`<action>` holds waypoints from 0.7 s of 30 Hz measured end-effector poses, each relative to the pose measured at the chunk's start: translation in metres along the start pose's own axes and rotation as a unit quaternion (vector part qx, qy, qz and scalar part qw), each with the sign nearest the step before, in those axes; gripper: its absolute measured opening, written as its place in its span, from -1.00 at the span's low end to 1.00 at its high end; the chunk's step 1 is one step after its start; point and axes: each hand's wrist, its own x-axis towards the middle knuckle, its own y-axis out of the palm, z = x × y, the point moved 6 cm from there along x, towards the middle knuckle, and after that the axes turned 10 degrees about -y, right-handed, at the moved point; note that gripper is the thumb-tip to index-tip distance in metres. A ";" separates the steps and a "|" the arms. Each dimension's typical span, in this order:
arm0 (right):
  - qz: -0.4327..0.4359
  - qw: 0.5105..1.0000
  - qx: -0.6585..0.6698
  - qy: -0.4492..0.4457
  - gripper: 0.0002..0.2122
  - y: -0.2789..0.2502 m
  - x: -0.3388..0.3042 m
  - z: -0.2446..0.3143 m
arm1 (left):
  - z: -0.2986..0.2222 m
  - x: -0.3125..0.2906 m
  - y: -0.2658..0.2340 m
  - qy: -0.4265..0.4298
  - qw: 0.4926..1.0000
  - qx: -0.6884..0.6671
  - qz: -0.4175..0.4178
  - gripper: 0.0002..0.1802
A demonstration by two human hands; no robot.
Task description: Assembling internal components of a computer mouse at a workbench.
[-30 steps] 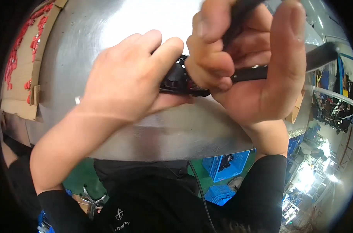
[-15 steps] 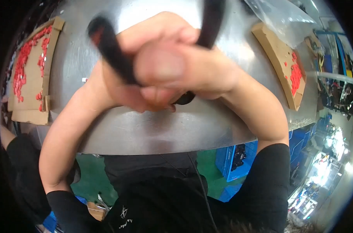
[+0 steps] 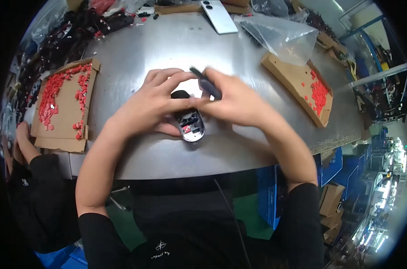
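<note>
Near the middle of the table, my left hand (image 3: 156, 101) is closed around an opened black, rounded device that looks like a computer mouse (image 3: 193, 127). Its inside faces up, showing dark parts, a small red piece and a pale end. Just to its right, my right hand (image 3: 232, 98) pinches a dark, curved piece (image 3: 211, 89), possibly a cover; blur and fingers hide its full shape. Both hands meet over the device's far end, so that part is mostly hidden.
Cardboard trays of small red parts stand at left (image 3: 55, 130) and right (image 3: 297, 89). At the back lie a white phone (image 3: 219, 17), a clear plastic bag (image 3: 279, 36) and tangled dark parts (image 3: 78, 31). Another person's hand (image 3: 23, 133) is at far left.
My hands have come down from close to the camera toward the tabletop. Long dark shapes between them are gone from sight; the opened device and the dark curved piece now show.
</note>
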 end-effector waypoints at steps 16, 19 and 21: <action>-0.097 0.922 0.366 -0.074 -0.24 0.015 -0.034 -0.012 | 0.001 -0.014 0.004 -0.176 0.982 -0.063 -0.011 0.05; -0.162 0.896 0.408 -0.070 0.18 0.003 -0.039 -0.010 | 0.019 -0.023 -0.002 -0.238 0.971 -0.029 0.010 -0.26; -0.164 0.864 0.458 -0.132 0.24 0.002 -0.036 -0.006 | 0.019 -0.022 0.012 -0.227 0.971 -0.068 0.007 -0.31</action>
